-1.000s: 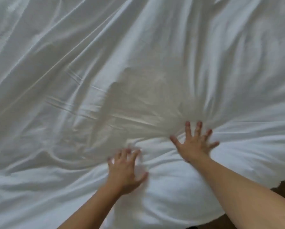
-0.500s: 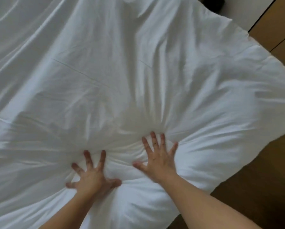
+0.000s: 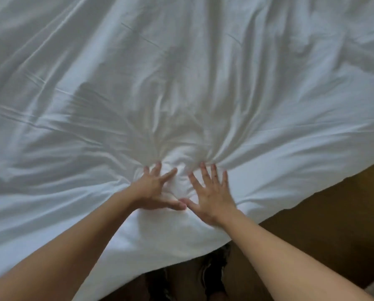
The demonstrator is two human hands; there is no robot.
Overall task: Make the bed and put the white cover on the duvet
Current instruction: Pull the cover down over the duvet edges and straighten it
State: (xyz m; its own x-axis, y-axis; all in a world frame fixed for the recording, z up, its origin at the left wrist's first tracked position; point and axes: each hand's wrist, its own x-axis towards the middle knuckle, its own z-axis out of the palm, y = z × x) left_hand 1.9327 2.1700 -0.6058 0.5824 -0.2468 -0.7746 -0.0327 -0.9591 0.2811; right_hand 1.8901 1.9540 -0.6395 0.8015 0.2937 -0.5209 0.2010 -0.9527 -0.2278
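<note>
**Smoothing the covered duvet at the bed's near edge**

Head view. The white cover [image 3: 181, 83] fills nearly the whole frame. It is spread over the bed and creased throughout, and its near edge hangs over the brown floor [image 3: 325, 213] at lower right. The duvet is not seen bare; the padded swell along the near edge suggests it sits inside the cover, but that is a judgement only.

The left hand [image 3: 157, 190] and right hand [image 3: 212, 196] lie palm-down, side by side, on the cover near that edge. Fingers are straight and splayed and pinch nothing; the thumb tips almost meet. Just beyond the fingertips sits a puckered knot of cloth [image 3: 177, 155], with creases fanning out from it toward the far side. Dark shapes below the edge are probably feet, but too dim to be sure.

Step in hand, as I read it: flattening the bedding, with the cover apparently already on.

The next move calls for sweeping the palms apart and outward to press the pucker flat. Pressure should be light enough that the cloth slides rather than bunches. The long creases at left come after that. The cover's opening is not visible.
</note>
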